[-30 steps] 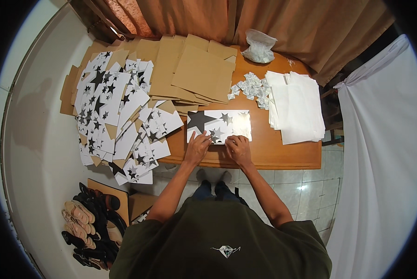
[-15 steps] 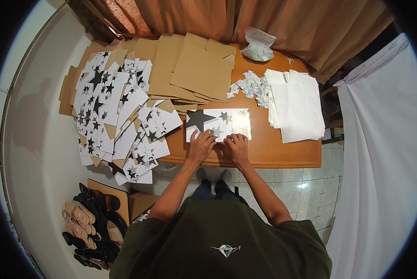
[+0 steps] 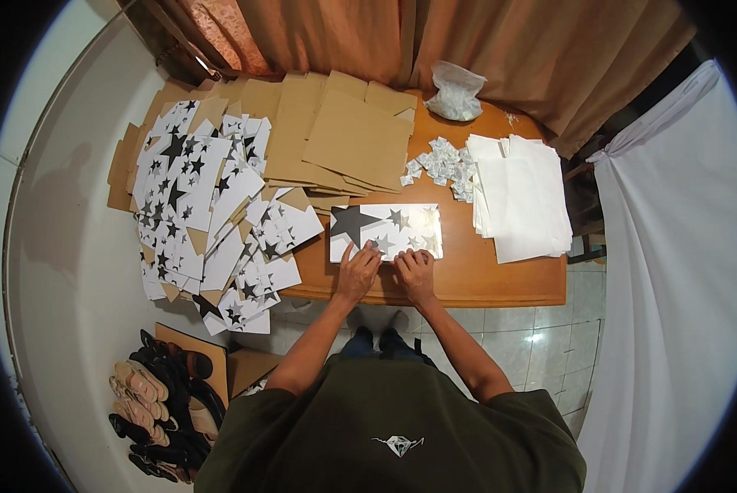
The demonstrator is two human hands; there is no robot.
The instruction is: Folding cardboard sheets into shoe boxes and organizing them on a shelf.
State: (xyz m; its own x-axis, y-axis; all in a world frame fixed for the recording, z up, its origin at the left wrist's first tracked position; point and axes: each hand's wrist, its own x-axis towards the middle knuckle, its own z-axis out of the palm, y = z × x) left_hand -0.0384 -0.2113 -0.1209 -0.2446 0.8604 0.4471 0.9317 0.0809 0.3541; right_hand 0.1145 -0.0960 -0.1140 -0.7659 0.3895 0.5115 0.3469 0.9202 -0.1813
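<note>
A flat white cardboard box (image 3: 401,215) printed with black, grey and pale gold stars lies on the table before me, its lid face down flat. At its near edge, my left hand (image 3: 358,273) has bent fingers on the front left part, the tips resting on the top. My right hand (image 3: 415,274) grips the same edge further right, fingers curled over it and close together. Both thumbs are largely hidden, as is the box's front side beneath the hands.
Left lies a heap of star-printed flat cardboard (image 3: 212,222), with plain brown cardboard sheets (image 3: 356,135) behind. Small white packets (image 3: 442,160), a stack of white paper (image 3: 526,197) and a clear plastic bag (image 3: 455,94) are to the right. Shoes (image 3: 159,403) stand lower left.
The whole scene sits slightly lower in the picture now. Both hands stay at the box's near edge, with small shifts of the fingers; the right fingers have moved slightly left.
</note>
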